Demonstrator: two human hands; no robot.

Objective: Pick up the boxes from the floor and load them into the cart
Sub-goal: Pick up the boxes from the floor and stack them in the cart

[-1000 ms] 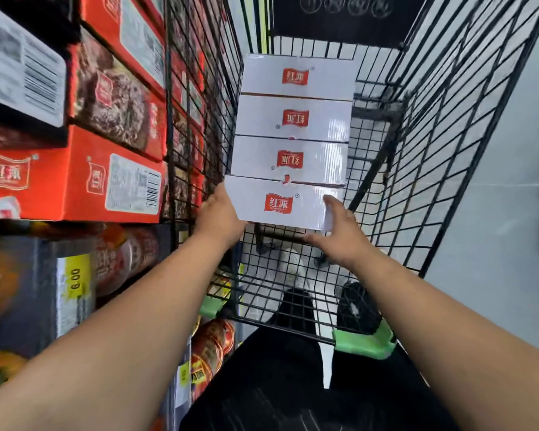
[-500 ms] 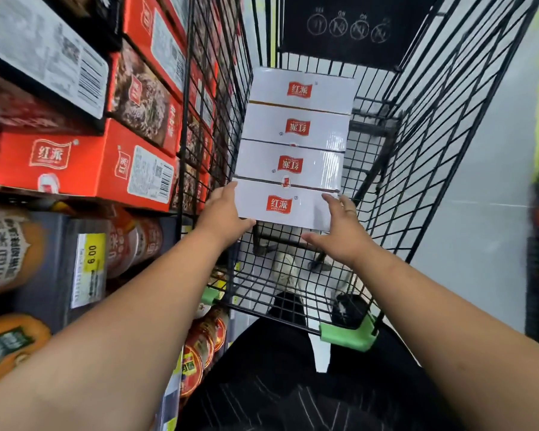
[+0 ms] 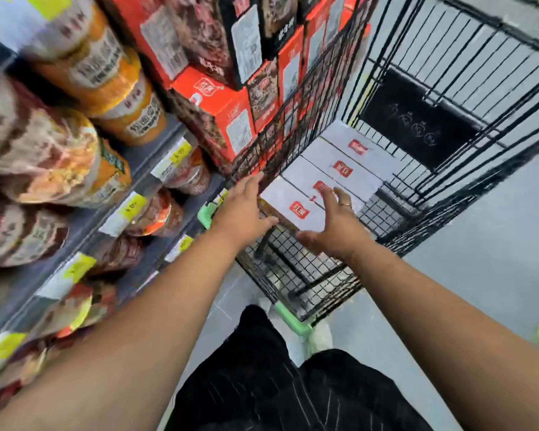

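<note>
Several white boxes with red logos lie in a row on the floor of the black wire cart [image 3: 448, 73], against its left wall. The nearest white box [image 3: 288, 197] sits at the near end of that row. My left hand [image 3: 246, 209] is at this box's left end with fingers stretched along the cart wall and the thumb by the box's near corner. My right hand [image 3: 333, 225] hovers over the box's right end with fingers spread and straight. Neither hand curls round the box. Whether the fingers still touch it is unclear.
Store shelves [image 3: 156, 181] with noodle bowls and yellow price tags run along the left. Stacked orange-red cartons [image 3: 227, 119] press against the cart's left side. Green bumpers [image 3: 296, 321] mark the cart's near corners. Grey floor [image 3: 479, 259] lies to the right. My black-trousered legs are below.
Both hands gripped the ends of the nearest white box before; now their fingers have spread away from it and it lies in the row. My view has swung and tilted left.
</note>
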